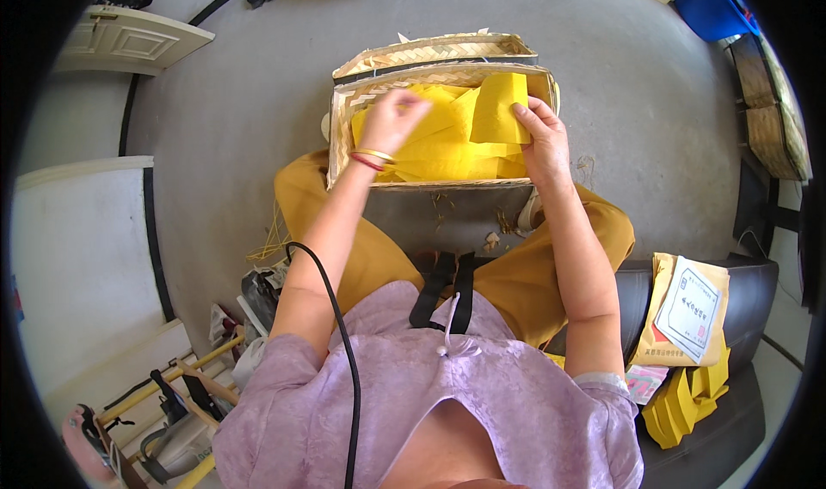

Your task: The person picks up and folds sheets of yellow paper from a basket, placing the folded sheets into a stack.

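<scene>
A woven bamboo box (445,69) stands before my knees with many loose yellow paper sheets (439,147) lying in it. Between the thumb and fingers of my right hand (548,140) is a slightly curved piece of yellow paper (500,108), held upright over the right side of the box. My left hand (393,121) hovers above the left part of the sheets, fingers curled and blurred by motion. Whether it pinches anything cannot be made out. Behind the box's far rim lies its woven lid (439,47), opened back.
At my right, a black leather seat (742,295) bears a brown envelope (648,327), printed papers (687,308) and folded yellow paper (684,405). A wooden rack (181,373) with bags is at lower left. A blue tub (713,8) stands far right. Scraps lie on the grey floor (645,101).
</scene>
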A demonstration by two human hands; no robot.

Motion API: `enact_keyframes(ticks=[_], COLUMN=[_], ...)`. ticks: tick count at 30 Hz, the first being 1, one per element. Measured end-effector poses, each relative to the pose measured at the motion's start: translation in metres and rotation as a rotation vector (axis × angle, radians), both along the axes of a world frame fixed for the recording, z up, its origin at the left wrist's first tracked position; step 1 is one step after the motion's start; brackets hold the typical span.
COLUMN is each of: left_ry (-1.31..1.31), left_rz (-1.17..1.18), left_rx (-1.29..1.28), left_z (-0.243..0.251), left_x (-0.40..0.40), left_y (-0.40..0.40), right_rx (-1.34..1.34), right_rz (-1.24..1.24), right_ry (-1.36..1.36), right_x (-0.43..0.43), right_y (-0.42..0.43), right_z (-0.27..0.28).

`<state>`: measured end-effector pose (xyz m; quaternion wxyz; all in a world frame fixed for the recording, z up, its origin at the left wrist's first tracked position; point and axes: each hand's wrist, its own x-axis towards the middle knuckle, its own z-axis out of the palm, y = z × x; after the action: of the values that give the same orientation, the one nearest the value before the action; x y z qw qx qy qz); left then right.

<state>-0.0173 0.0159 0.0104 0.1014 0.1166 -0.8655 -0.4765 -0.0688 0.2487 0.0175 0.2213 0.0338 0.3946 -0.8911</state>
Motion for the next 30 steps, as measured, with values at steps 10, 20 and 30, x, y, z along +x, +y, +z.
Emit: enact_keyframes(ticks=[10,20,30], left_ry=[-0.036,-0.01,-0.048], left_rz=[-0.187,-0.166,-0.193], left_rx=[-0.036,0.036,0.074], left_z=[0.04,0.047,0.034], left_x=[-0.014,-0.01,-0.012], left_y=[0.077,0.077,0.069], right_rx=[0.011,-0.024,-0.018], right_rz=[0.042,0.089,0.11], right_ry=[0.007,0.024,0.009], right_x=[0.003,0.004,0.006], right_y=[-0.003,-0.001,-0.004], right_z=[-0.002,-0.002,-0.001])
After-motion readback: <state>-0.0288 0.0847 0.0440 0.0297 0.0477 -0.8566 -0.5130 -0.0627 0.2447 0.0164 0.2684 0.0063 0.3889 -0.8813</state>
